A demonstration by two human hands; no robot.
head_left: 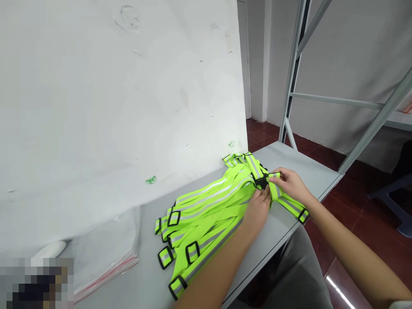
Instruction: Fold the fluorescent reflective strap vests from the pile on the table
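Possibly drags strap pile [206, 210] left of buckle [261, 183] off desk [305, 165]: pinches strap [276, 190] at buckle with left hand [257, 210] and right hand [291, 184].

Surface: grey table [309, 169], flat top, long and narrow.
Middle: pile of neon-green reflective straps [206, 214] with black buckles, fanned out, one end at the near edge.
Left: flat stack of clear plastic bags [106, 244].
Far left: white object [49, 249], kind unclear.

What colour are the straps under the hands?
Fluorescent yellow-green straps with a grey reflective stripe down the middle; the head view shows it best.
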